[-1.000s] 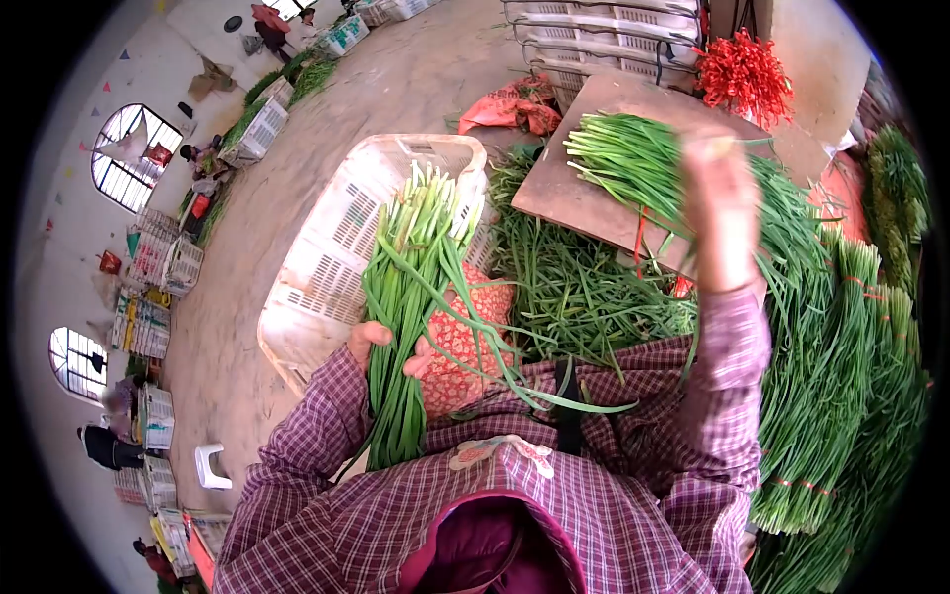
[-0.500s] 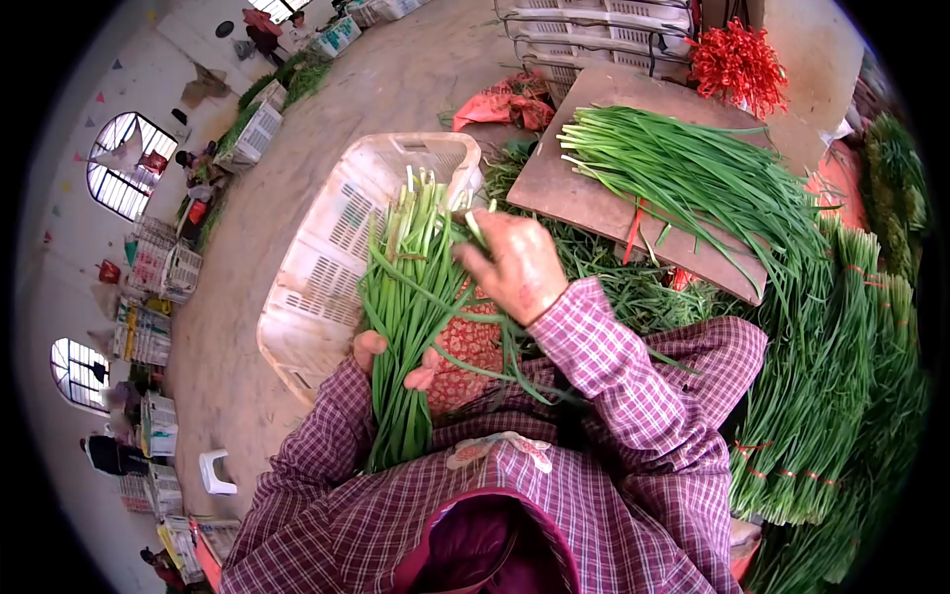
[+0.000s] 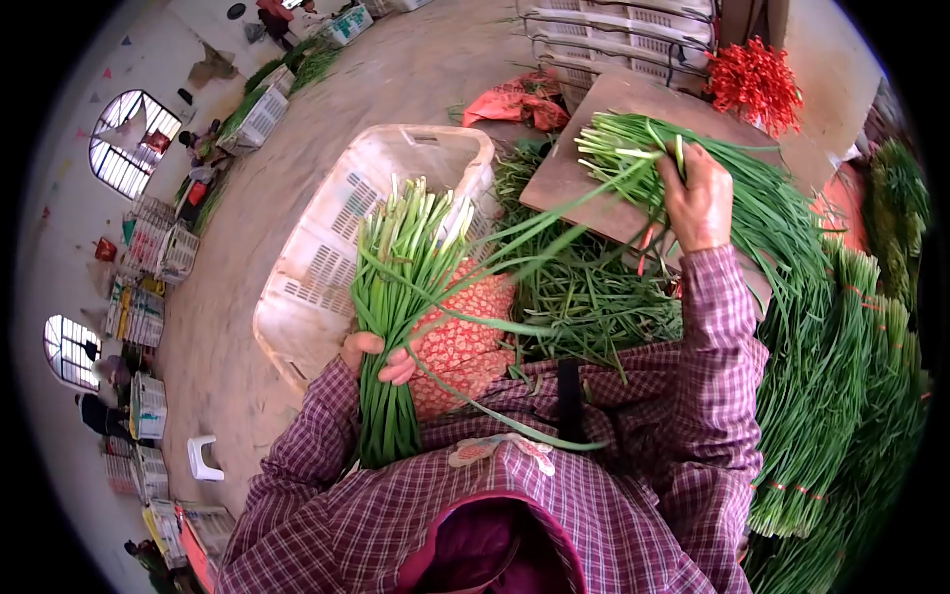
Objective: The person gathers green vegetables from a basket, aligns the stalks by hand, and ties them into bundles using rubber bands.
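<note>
Green stalks in a bunch [image 3: 391, 287] fill the left hand [image 3: 360, 348], left of centre in the frame, its fingers wrapped round them, the white crate [image 3: 322, 265] just behind. Upper right, the right hand [image 3: 701, 201] pinches some stalks [image 3: 679, 151] (one pale end sticks up) over the leafy pile [image 3: 767, 193] on the brown desk [image 3: 566, 176].

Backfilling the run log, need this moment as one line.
left hand: gripping green bundle | right hand: pinching stalks at leafy pile | pile: on board | crate: behind green bundle
</note>
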`<action>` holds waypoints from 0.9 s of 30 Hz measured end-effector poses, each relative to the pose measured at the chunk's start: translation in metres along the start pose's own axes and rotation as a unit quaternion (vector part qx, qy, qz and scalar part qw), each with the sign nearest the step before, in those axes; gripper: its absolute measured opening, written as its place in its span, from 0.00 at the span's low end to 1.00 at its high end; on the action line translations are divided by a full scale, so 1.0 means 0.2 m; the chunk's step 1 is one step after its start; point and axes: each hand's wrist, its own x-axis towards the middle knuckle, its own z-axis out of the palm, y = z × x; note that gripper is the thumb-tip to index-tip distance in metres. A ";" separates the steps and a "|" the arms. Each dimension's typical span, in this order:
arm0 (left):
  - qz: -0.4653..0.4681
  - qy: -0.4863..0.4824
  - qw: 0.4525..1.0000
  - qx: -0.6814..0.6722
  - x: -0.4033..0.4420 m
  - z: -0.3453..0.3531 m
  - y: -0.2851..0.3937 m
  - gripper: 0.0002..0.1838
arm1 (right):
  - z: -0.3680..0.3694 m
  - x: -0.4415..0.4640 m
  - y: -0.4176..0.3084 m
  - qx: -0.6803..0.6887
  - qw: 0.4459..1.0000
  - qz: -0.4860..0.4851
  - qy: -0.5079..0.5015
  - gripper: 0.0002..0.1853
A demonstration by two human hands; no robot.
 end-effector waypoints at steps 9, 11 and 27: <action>0.019 -0.046 0.998 -0.023 0.05 -0.01 0.00 0.45 | 0.09 -0.23 -0.24 0.097 0.960 -0.057 -0.257 0.16; 0.007 -0.058 0.998 -0.008 0.07 -0.02 0.00 0.46 | 0.12 -0.16 -0.39 0.221 0.960 -0.016 -0.173 0.15; 0.007 0.049 0.996 0.075 0.01 -0.01 0.04 0.22 | 0.02 0.06 0.02 0.004 0.989 0.074 0.124 0.11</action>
